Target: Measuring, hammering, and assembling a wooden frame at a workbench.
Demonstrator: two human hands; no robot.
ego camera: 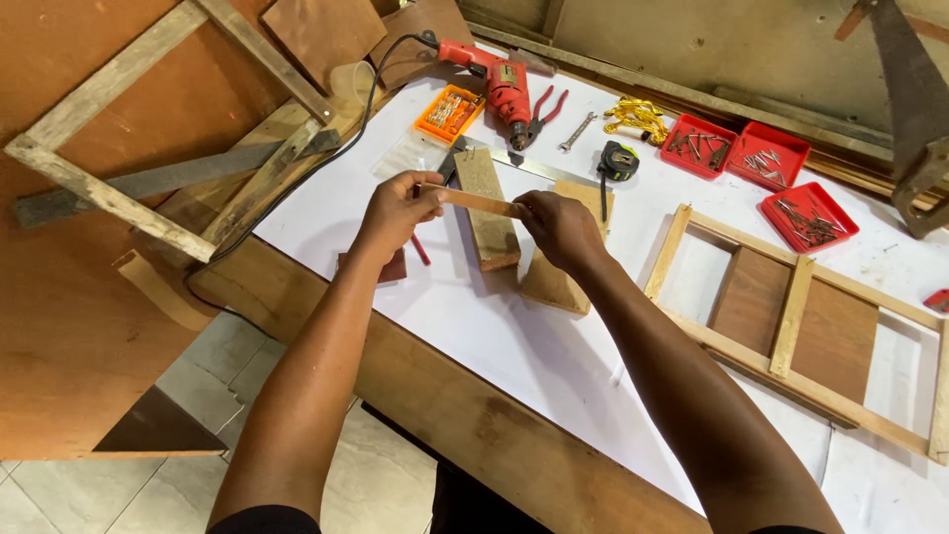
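Both hands up over the white surface [554,366], holding a thin wood strip [476,202] btwn them. Left hand [395,213] pinches one end w/ fingertips, right hand [560,229] closed on the other end. Strip is off the surface, held in air. Long axis runs roughly side to side across the view, left end a bit higher/further from the person, right end lower, so a slight tilt down toward the right hand. Flat face looks up toward the camera.

Directly under the strip: a rough wood block [487,210] lying w/ its long axis pointing away from the person, approx. crosswise to the strip. Second wood block [565,267] just right of it, partly hidden by the right hand. Small dark block [392,267] under the left wrist, red pencil [421,250] beside it.

Further back: red drill [497,81], orange bit case [449,113], red-handled pliers [543,112], spanner [576,132], tape measure [619,159], yellow cord [638,119], three red trays [748,154] of screws/nails. Right side: wood frame [791,316] lying flat. Left, off the surface: bigger wood frame [119,138] on plywood. Saw [905,89] at top right.
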